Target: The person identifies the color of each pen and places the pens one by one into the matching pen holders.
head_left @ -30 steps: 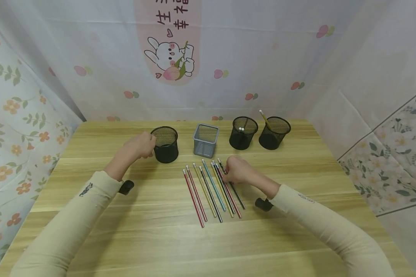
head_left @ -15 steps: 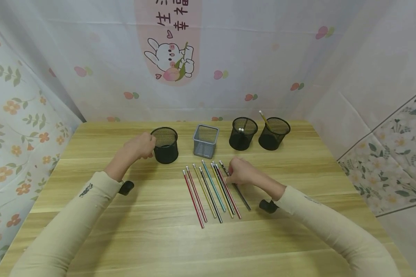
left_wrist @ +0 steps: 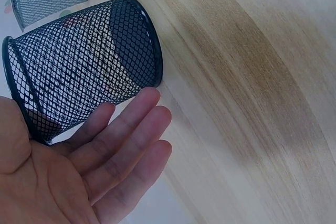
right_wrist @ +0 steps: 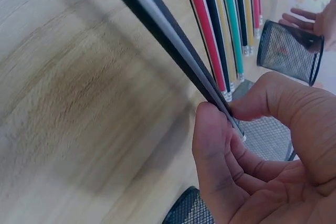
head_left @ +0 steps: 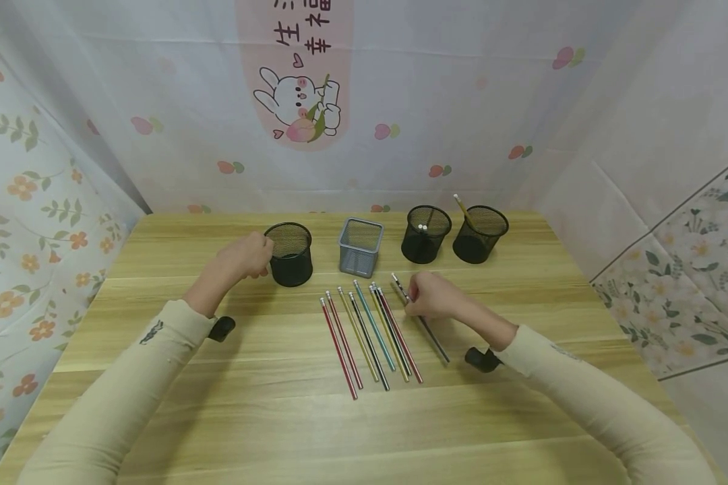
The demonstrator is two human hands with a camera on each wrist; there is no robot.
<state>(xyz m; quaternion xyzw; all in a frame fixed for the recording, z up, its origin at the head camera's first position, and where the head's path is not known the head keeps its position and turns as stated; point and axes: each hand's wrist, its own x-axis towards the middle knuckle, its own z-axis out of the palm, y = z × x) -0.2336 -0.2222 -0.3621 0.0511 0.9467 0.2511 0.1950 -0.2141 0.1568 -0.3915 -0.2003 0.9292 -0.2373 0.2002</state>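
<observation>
My right hand (head_left: 435,295) pinches a black pencil (head_left: 432,335) near its white eraser end, between thumb and forefinger. In the right wrist view that dark pencil (right_wrist: 176,43) slants up and away from the fingertips. To its left several pencils (head_left: 373,333) in red, gold, black and teal lie side by side, eraser ends toward the cups. My left hand (head_left: 247,254) is at the left side of a round black mesh cup (head_left: 292,271). The left wrist view shows its fingers (left_wrist: 123,156) fairly straight along the cup's wall; whether they press on it I cannot tell.
A grey square mesh cup (head_left: 358,259) stands behind the pencils. Farther right are two round black cups, one (head_left: 420,247) with white eraser tips inside and one (head_left: 473,248) with a yellow pencil (head_left: 464,210) sticking out. A printed curtain (head_left: 400,87) hangs behind the wooden table (head_left: 267,417).
My right hand has drawn the black pencil to the right, away from the row, and its eraser end now sits higher. My left hand has stayed by the cup.
</observation>
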